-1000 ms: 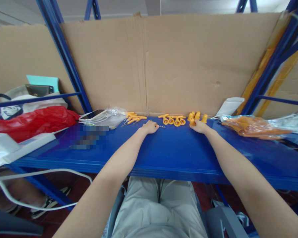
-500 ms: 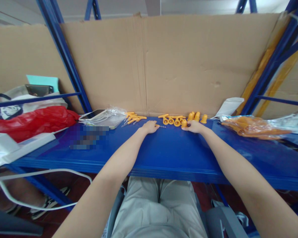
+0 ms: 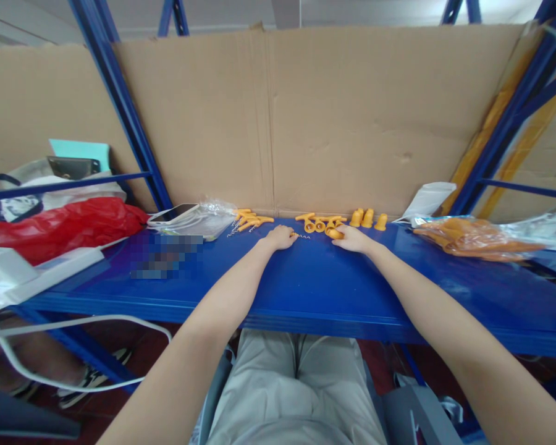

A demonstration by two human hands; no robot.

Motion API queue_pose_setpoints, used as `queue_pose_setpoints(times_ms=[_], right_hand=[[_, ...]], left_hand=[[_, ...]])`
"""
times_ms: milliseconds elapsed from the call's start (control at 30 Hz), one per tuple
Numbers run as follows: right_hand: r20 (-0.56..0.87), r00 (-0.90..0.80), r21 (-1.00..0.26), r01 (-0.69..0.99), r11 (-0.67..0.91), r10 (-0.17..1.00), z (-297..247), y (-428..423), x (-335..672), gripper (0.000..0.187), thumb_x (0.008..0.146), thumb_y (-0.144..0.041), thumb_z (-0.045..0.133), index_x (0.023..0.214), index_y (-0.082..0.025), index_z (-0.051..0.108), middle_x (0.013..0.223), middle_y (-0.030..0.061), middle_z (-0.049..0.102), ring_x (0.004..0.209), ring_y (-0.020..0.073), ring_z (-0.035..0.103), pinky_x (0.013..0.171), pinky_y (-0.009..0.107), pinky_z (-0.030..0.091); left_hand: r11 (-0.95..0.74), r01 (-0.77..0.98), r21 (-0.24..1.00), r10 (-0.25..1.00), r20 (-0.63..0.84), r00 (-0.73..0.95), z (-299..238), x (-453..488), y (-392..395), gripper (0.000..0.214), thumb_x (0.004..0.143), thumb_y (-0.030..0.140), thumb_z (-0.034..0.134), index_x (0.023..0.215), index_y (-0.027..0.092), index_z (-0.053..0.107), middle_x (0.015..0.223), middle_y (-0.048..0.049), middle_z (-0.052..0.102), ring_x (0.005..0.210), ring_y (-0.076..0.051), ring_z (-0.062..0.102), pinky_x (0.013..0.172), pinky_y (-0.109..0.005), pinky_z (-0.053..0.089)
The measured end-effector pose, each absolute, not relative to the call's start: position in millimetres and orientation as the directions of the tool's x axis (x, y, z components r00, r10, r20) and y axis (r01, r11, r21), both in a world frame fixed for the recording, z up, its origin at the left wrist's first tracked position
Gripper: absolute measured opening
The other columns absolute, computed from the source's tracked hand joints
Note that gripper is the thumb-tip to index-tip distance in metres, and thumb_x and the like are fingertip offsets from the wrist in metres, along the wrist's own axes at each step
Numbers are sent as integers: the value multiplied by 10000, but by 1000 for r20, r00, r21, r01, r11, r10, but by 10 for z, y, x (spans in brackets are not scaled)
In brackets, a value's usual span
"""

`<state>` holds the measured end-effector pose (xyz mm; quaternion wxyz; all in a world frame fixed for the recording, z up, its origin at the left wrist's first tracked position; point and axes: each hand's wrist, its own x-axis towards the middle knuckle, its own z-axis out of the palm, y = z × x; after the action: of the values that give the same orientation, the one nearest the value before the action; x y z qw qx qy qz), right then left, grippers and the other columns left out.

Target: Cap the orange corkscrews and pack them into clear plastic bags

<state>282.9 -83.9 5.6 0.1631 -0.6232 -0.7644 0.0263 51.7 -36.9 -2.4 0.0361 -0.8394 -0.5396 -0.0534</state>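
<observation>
My left hand [image 3: 280,237] is closed on the orange handle of a corkscrew [image 3: 303,235], whose metal spiral points right, low over the blue table. My right hand [image 3: 352,239] grips an orange plastic cup-shaped cap [image 3: 335,234], now tilted toward the left. Behind the hands lie assembled orange corkscrews with caps [image 3: 320,224] in a row. Several loose caps [image 3: 367,217] stand upright to the right of that row. Loose orange corkscrew handles with bare spirals [image 3: 251,220] are piled to the left of my left hand.
A tall cardboard sheet [image 3: 352,123] backs the blue table [image 3: 306,284]. On the left are a phone [image 3: 180,214], clear plastic bags, a red bag [image 3: 69,224] and a white power strip [image 3: 55,275]. A plastic bag of orange parts [image 3: 467,236] lies on the right.
My right hand has moved slightly left with the cap, which has gone from upright to tilted. My left hand stays nearly in place with the corkscrew.
</observation>
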Motion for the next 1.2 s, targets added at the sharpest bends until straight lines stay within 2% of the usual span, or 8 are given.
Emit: queue_pose_setpoints(times_ms=[200,367,467,733,900,1033,1200], right_hand=[[281,-212,-298,908,295,936,-45,-722,2899,182,768,-93,610,936,-125,672,1098,121,706,1024,253,646,910,315,477],[331,-284,-287,878,383,900,-95,-642,2962,102,743,-90,577,766,-170,636,886,59,721,849,214,654,803,287,498],[340,-297,-280,874,397,892,-107,-620,2978,96,742,-93,568,732,-177,614,869,60,714,834,207,645,794,279,493],[331,-283,-255,892,374,900,-127,-616,2974,76,756,-117,575,780,-168,625,883,66,712,840,199,643,802,273,490],[299,-270,-253,902,349,915,-91,-655,2950,99,769,-121,579,834,-153,646,968,92,721,905,224,658,844,297,493],[271,-258,-239,915,325,927,-31,-714,2946,146,783,-163,605,916,-154,664,1020,89,722,966,237,658,849,291,494],[173,-237,-173,948,266,956,75,-792,2967,233,810,-185,610,1028,-128,669,1118,121,703,1001,256,661,860,292,489]], left_hand=[[-420,907,-21,902,105,420,-12,528,-388,437,972,403,358,1192,150,638,1291,-130,624,1218,-269,553,995,-352,444],[-406,914,-12,907,118,405,-6,530,-403,404,970,392,386,1177,164,647,1279,-123,634,1219,-268,555,986,-345,448],[-408,913,-7,906,122,406,-15,529,-393,398,971,380,395,1182,156,647,1281,-128,633,1220,-266,558,986,-339,449],[-442,897,-1,886,155,437,-40,510,-351,381,960,337,418,1176,128,653,1254,-144,649,1191,-257,583,980,-318,446],[-483,876,13,856,220,468,-16,478,-350,355,919,212,463,1218,151,645,1288,-114,632,1196,-226,579,1012,-280,420],[-391,919,-41,886,254,388,26,453,-395,363,902,230,485,1212,156,658,1261,-130,632,1195,-243,572,1021,-302,423],[-305,952,32,941,162,296,115,431,-467,367,903,266,480,1207,178,664,1257,-108,651,1173,-228,594,965,-268,449]])
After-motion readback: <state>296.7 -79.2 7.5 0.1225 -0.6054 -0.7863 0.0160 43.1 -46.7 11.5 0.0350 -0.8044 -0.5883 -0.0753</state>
